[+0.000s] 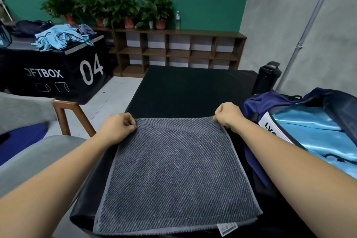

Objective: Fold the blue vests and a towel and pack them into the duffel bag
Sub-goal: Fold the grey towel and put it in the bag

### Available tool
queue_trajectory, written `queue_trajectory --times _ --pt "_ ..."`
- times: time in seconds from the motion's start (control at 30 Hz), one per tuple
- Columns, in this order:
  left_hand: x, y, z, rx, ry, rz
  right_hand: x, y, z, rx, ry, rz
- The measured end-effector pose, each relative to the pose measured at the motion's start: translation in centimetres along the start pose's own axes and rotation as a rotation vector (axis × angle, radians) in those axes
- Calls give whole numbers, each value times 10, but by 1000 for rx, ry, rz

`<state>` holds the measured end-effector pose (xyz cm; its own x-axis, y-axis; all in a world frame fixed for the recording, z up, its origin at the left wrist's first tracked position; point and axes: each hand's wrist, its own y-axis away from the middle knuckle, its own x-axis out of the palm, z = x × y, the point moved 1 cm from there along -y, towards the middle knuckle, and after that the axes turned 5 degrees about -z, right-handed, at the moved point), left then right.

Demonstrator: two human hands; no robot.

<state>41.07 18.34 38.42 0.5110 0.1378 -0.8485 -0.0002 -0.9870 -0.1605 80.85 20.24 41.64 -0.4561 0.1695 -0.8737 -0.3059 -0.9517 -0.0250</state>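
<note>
Grey towel (173,170) corners in 2 hands (117,127) (229,117)

Grey towel (173,170) lies folded flat — beside it the navy duffel bag (257,102) gapes, shiny blue vest (309,133) inside.

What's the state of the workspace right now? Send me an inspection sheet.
Surface: black table, with the towel spread on its near end.
Job's things: grey towel lies flat; duffel bag stands open at the right with light-blue fabric inside; blue vests are heaped on the black box at far left.
Clutter: black bottle beyond the bag.
Grip: left hand pinches the towel's far left corner; right hand pinches its far right corner.
Cables: nothing seen.
Surroundings: potted plants on a shelf unit, grey chair at left.
</note>
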Motion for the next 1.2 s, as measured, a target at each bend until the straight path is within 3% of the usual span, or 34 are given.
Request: queue_trajectory --times 0.07,0.17,0.27,0.5,0.6,0.73,0.83,1.2 --pt "0 -4 6 -21 12 -48 1 -1 1 -32 61 -35" --pt "1 -10 14 -62 16 -75 4 2 6 -67 254 131" --pt "2 -15 14 -86 -25 -67 -2 1 15 -139 396 175" --pt "-3 -24 10 -126 4 -48 -7 -18 27 -239 386 264" --pt "-9 -24 2 -107 55 -154 -17 -29 27 -262 278 181" --pt "-25 -23 -14 -45 191 -311 -35 -37 26 -287 151 -89" --pt "-43 -15 -28 -5 240 -354 -48 -27 25 -342 117 -160" --pt "-95 73 -40 164 82 98 -84 91 -18 -609 108 -133"
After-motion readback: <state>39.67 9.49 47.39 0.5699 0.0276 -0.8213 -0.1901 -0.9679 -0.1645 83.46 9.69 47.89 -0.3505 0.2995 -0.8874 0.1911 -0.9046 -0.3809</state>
